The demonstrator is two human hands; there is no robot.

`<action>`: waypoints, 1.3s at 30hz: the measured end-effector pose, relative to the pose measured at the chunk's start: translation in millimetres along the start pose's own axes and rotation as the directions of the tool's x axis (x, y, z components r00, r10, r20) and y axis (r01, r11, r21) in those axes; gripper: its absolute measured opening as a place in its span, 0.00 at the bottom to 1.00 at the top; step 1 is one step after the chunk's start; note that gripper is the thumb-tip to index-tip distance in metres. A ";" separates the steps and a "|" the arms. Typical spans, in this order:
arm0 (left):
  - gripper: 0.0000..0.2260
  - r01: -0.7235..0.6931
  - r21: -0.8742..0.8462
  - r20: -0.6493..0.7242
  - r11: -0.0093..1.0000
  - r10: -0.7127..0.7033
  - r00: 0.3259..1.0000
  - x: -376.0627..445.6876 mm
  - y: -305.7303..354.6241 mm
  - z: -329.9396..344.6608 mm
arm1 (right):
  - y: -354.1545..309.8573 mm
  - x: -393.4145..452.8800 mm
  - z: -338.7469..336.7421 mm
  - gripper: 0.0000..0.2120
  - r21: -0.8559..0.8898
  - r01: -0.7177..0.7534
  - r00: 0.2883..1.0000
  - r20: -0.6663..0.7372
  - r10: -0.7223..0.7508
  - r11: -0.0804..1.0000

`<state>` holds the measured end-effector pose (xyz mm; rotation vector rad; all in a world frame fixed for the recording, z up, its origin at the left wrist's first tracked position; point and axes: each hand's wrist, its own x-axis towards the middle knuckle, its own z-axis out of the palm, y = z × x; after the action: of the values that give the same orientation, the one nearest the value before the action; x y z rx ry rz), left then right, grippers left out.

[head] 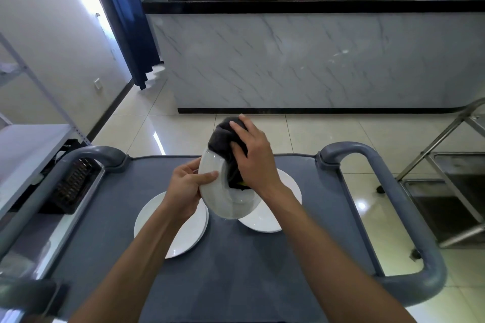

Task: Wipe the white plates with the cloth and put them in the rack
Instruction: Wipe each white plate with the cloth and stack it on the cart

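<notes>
Plate (223, 191) tilted at frame centre, pinched by left hand (183, 189); cloth (225, 141) pressed on it, gripped by right hand (252, 155).

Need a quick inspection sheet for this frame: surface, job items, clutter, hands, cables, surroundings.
Surface: grey cart top with grey handles at both sides.
Job's things: held plate, white, tilted, lifted above the cart; dark cloth pressed on it; left plates, a stack lying flat; right plate lying flat, partly hidden. No rack identified for certain.
Clutter: nothing seen on the cart top.
Hands: left hand grips the held plate's rim; right hand holds the cloth against the plate.
Cables: nothing seen.
Surroundings: marble-look counter ahead, bottle shelves behind it, blue curtain, metal shelving left, steel frame right, tiled floor.
</notes>
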<state>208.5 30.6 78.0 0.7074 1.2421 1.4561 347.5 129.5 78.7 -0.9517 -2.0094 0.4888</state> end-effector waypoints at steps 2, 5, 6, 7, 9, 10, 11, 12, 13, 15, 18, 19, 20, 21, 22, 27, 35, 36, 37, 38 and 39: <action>0.15 0.000 0.015 -0.015 1.000 0.001 1.000 0.4 -1.2 -1.0 | -2.6 -5.5 3.4 0.22 0.000 0.027 0.999 0.030 -0.027 1.000; 0.16 0.004 0.025 -0.036 1.000 -0.003 0.999 0.0 -2.3 -2.1 | -3.9 -14.2 7.2 0.21 0.008 0.025 0.999 0.027 -0.025 1.000; 0.16 0.006 0.024 -0.037 1.000 -0.005 0.999 -0.2 -2.9 -1.7 | -2.6 -15.8 7.5 0.21 0.007 0.010 1.000 0.017 -0.011 1.000; 0.16 0.008 0.022 -0.035 1.000 -0.007 0.999 -0.4 -3.5 -1.1 | -0.3 -16.7 7.6 0.21 0.004 -0.006 1.000 0.008 0.006 1.000; 0.16 0.013 0.019 -0.033 1.000 -0.012 0.999 -0.6 -4.9 1.1 | 6.4 -17.6 6.6 0.20 0.001 -0.052 0.999 -0.004 0.052 0.999; 0.16 0.013 0.016 -0.034 1.000 -0.013 0.999 -0.6 -5.8 2.1 | 10.3 -17.9 5.3 0.20 0.002 -0.088 0.996 -0.004 0.088 0.996; 0.16 0.013 0.014 -0.033 1.000 -0.013 0.999 -0.5 -6.6 2.9 | 14.7 -18.2 3.3 0.21 0.009 -0.127 0.992 -0.006 0.128 0.992; 0.16 0.011 0.012 -0.029 1.000 -0.010 1.000 -0.3 -6.9 3.6 | 19.2 -18.3 0.8 0.21 0.023 -0.167 0.986 -0.013 0.168 0.986; 0.17 0.005 0.012 -0.021 1.000 -0.004 1.000 -0.2 -7.1 3.8 | 23.6 -18.8 -1.9 0.21 0.043 -0.202 0.979 -0.023 0.203 0.978; 0.17 -0.011 0.015 -0.004 1.000 0.011 1.000 1.2 -7.0 5.1 | 32.2 -19.3 -7.0 0.19 0.097 -0.246 0.966 -0.055 0.252 0.964; 0.15 -0.016 0.012 0.002 1.000 0.016 1.000 3.8 -7.1 9.1 | 41.1 -23.8 -13.6 0.18 0.191 -0.298 0.944 -0.083 0.318 0.935; 0.15 -0.016 0.012 0.003 1.000 0.016 1.000 5.0 -7.4 9.9 | 43.4 -25.7 -15.3 0.18 0.216 -0.311 0.937 -0.093 0.337 0.925; 0.15 -0.015 0.016 0.006 1.000 0.015 1.000 5.9 -7.7 11.3 | 45.7 -27.9 -16.9 0.17 0.234 -0.323 0.929 -0.104 0.354 0.917; 0.15 -0.019 0.027 0.009 0.999 0.019 1.000 6.5 -8.1 12.2 | 47.3 -29.9 -18.6 0.17 0.249 -0.332 0.923 -0.115 0.368 0.910; 0.15 -0.025 0.039 0.011 0.999 0.024 1.000 7.5 -8.9 13.6 | 48.8 -31.7 -20.0 0.17 0.259 -0.339 0.917 -0.124 0.379 0.904; 0.14 -0.119 0.139 0.024 0.983 0.117 0.993 14.0 -12.8 23.0 | 54.9 -38.0 -32.1 0.16 0.278 -0.367 0.891 -0.168 0.421 0.888; 0.12 -0.428 0.682 0.234 0.594 0.377 0.896 37.1 -25.2 44.7 | 67.0 -58.7 -67.0 0.17 0.252 -0.397 0.862 -0.230 0.453 0.883; 0.14 -0.454 0.704 0.272 0.546 0.383 0.882 39.8 -29.4 45.0 | 67.9 -62.0 -72.5 0.17 0.261 -0.401 0.855 -0.237 0.461 0.878; 0.15 -0.486 0.722 0.313 0.493 0.394 0.864 42.8 -34.2 44.9 | 69.2 -64.9 -77.8 0.17 0.266 -0.406 0.847 -0.250 0.469 0.874; 0.16 -0.531 0.734 0.365 0.425 0.413 0.835 45.1 -39.1 44.8 | 70.2 -68.1 -82.5 0.17 0.265 -0.409 0.840 -0.266 0.473 0.873; 0.17 -0.574 0.744 0.417 0.343 0.434 0.799 45.3 -43.2 45.6 | 71.1 -71.4 -86.7 0.17 0.259 -0.411 0.834 -0.280 0.475 0.874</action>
<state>251.3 84.4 42.2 2.0237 1.7045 1.1187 475.9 119.1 46.0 -1.2947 -1.4007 0.7043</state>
